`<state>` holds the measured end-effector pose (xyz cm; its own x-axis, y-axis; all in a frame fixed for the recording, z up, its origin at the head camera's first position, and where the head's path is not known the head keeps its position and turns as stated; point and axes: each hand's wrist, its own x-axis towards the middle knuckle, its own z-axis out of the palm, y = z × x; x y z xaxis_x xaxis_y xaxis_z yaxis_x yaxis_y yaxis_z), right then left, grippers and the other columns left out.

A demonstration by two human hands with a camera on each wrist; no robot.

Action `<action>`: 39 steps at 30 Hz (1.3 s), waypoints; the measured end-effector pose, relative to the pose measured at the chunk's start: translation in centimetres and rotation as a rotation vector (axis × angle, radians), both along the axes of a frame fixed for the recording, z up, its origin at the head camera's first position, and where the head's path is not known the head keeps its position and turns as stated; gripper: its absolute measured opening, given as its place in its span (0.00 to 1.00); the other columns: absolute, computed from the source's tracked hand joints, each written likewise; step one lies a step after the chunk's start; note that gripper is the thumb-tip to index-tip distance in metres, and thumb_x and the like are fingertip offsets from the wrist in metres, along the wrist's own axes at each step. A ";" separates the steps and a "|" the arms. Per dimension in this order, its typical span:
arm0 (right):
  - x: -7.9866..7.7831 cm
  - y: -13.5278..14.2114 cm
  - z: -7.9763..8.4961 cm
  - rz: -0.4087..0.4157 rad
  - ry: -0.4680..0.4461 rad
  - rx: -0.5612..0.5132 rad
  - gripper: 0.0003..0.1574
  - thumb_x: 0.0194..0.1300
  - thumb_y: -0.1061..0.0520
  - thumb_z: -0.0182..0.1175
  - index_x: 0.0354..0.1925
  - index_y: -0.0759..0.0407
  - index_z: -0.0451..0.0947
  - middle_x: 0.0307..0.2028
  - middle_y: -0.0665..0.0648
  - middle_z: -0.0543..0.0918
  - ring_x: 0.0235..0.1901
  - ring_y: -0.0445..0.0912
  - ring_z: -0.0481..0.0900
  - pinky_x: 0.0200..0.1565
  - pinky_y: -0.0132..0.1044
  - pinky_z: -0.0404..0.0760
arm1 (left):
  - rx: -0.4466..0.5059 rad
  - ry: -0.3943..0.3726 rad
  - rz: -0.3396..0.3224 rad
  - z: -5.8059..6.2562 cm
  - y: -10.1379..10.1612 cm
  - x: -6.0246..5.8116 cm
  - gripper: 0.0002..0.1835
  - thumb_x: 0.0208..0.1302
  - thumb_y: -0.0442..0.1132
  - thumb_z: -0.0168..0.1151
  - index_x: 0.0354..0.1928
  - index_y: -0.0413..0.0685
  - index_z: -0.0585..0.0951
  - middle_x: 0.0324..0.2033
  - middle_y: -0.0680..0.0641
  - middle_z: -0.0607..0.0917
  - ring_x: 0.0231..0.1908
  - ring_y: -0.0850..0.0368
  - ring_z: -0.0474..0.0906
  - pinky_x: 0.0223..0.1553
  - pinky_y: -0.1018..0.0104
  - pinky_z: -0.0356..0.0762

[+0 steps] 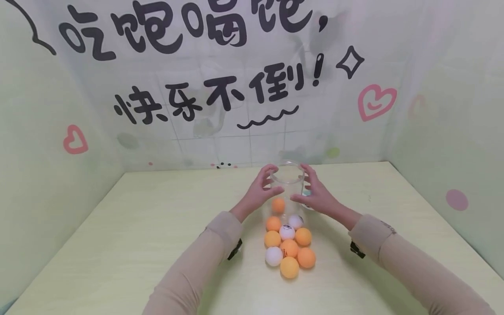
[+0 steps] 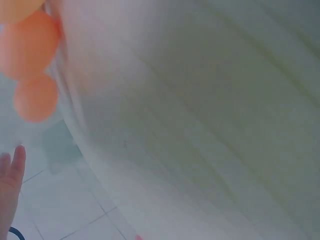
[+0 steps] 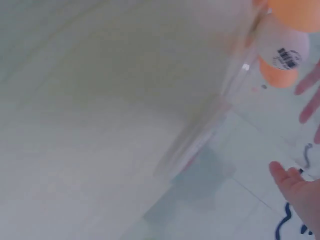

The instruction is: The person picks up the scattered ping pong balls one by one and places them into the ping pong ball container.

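My two hands are around a clear round container, one on each side of its rim. Both thumbs lie across its near side. My left hand curves its fingers along the left edge, and my right hand does the same on the right. Below the rim in the head view, orange balls and a few white balls are bunched in a narrow column. One orange ball is highest, right under my left thumb. In the right wrist view, a white ball shows black print.
A pale wooden table stretches out on both sides of my arms. A white hanging with black lettering closes off the back, and pale side panels stand left and right. A small white and teal item is partly hidden behind my right hand.
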<state>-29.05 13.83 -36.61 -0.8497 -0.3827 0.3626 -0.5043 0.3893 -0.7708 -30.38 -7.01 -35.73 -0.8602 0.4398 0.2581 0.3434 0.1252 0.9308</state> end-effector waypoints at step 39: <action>11.1 2.1 -2.2 0.298 0.447 0.589 0.15 0.50 0.57 0.68 0.39 0.51 0.76 0.36 0.47 0.72 0.32 0.37 0.69 0.31 0.21 0.71 | -0.070 0.020 0.077 1.0 0.3 1.8 0.34 0.59 0.36 0.61 0.64 0.47 0.56 0.67 0.42 0.58 0.63 0.38 0.59 0.59 0.51 0.65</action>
<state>-17.92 15.90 -38.77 -0.5031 -0.8060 0.3120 -0.8642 0.4696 -0.1804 -28.57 -6.70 -34.72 -0.8872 0.3899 0.2467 0.3488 0.2168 0.9118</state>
